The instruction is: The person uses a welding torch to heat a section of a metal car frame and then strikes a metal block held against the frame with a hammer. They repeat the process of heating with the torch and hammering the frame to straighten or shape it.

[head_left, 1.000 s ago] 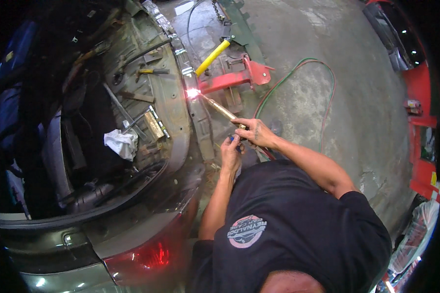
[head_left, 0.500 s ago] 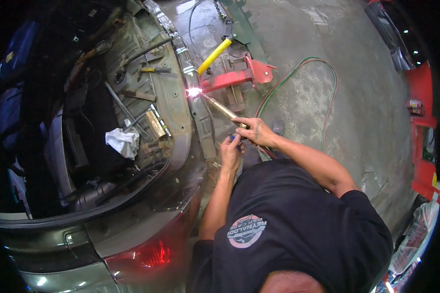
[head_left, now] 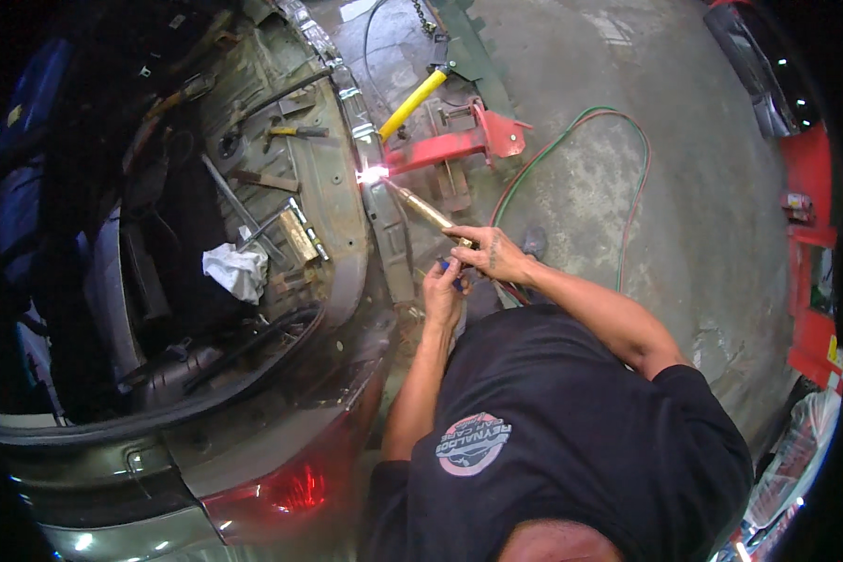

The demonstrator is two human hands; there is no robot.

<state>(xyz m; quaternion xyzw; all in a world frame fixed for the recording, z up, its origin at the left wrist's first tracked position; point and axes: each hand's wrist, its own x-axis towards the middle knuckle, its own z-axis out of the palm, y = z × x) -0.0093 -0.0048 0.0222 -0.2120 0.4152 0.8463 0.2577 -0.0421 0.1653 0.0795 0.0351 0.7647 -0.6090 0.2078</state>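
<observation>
My right hand is wrapped around the body of a brass gas torch. The torch points up and left, its tip at a bright white-pink glow on the car's metal rear body edge. Just below, the fingers of my left hand pinch a blue valve knob at the torch's rear end. Red and green hoses loop over the floor and run back toward my hands. The lower part of the torch is hidden by my fingers.
A red steel arm and a yellow cylinder stand beside the glow. Inside the car lie a hammer, a white rag, a wood block and metal bars. A red tail light is near my left arm; red equipment is far right.
Little differs. Both hands hold the same grip on the torch, and the glow stays at the same place on the metal edge.
</observation>
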